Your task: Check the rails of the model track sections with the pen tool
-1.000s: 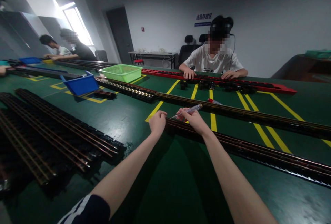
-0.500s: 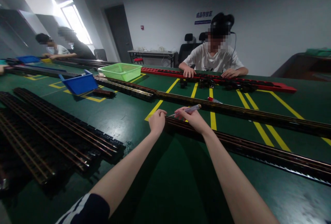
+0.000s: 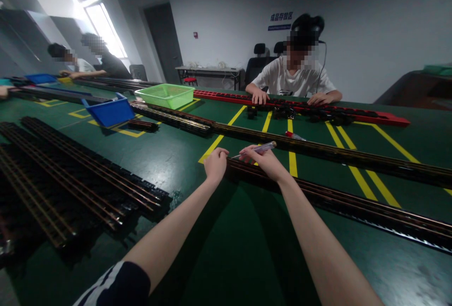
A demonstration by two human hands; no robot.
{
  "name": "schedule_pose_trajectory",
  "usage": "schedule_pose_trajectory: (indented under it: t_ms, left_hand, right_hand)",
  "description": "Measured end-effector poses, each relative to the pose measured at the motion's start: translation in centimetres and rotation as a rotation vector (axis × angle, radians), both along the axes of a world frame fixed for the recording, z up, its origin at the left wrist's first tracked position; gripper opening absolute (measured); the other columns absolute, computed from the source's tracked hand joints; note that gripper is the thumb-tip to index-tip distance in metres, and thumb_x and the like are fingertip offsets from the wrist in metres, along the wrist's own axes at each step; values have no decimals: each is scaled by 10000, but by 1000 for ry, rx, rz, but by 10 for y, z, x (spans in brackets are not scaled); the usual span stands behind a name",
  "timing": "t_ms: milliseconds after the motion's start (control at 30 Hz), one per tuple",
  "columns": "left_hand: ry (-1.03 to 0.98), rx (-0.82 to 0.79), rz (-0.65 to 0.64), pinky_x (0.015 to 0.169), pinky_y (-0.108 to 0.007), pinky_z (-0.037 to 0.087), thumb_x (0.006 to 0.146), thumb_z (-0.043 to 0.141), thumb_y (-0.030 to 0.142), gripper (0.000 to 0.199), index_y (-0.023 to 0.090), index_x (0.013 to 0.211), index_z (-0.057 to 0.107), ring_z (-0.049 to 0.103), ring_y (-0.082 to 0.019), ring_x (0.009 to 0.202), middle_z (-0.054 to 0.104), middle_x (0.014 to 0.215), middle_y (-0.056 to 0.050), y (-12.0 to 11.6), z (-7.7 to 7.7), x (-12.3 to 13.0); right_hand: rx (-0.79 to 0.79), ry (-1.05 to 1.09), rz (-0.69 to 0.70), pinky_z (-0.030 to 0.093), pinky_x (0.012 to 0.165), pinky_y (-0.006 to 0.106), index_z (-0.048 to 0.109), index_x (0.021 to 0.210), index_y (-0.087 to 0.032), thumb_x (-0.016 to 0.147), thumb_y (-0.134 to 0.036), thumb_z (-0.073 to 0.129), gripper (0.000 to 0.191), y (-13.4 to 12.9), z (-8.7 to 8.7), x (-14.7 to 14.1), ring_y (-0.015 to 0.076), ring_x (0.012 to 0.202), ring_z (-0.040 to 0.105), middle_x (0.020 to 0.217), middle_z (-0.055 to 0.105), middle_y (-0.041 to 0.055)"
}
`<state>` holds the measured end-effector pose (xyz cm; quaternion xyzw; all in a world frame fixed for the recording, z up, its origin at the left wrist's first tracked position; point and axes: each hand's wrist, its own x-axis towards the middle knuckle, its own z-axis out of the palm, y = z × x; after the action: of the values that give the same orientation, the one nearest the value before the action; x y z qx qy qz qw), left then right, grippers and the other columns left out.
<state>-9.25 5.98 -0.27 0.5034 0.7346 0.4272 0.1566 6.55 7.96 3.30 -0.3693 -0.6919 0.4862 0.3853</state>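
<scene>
My right hand (image 3: 263, 159) is closed around a screwdriver (image 3: 264, 147) with a clear, pale handle. Its thin shaft points left, toward the near end of a long black rail (image 3: 339, 201) with copper-coloured strips along it. At that left end my left hand (image 3: 216, 162) is closed, thumb and fingers pinched on the rail's tip; what lies under the fingertips is hidden. The rail runs from between my hands to the right edge of the view, passing beneath my right wrist.
Several similar black rails (image 3: 84, 174) lie at the left. Another long rail (image 3: 318, 152) crosses behind my hands, with a red-capped marker-like item (image 3: 294, 136) beside it. Beyond are a green basket (image 3: 165, 96), a blue bin (image 3: 109, 110) and a person (image 3: 293, 77) at a red rail (image 3: 381, 116).
The view has shifted very slightly. Both hands and the screwdriver hold nearly the same place at the rail's end.
</scene>
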Motion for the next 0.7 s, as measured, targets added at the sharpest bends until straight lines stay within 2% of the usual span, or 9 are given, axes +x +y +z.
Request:
schedule_pose_trajectory:
  t_ms: [333,700]
  left_hand:
    - [2,9,-3,812,-319,417,799,372,171,294,214,801,663,609,-185,850,689,863,-14,0,-1,0]
    - [11,17,-3,822,-327,419,804,368,178,304,215,804,670,613,-190,864,695,868,-12,-1,0,0]
  right_hand:
    - [-61,119,-40,429,603,260,636,691,-159,752,-385,596,238,1,0,0,146,642,603,657,662,34]
    - [-24,88,-33,417,572,245,638,702,-154,762,-395,580,256,1,-2,-1,140,631,602,666,664,41]
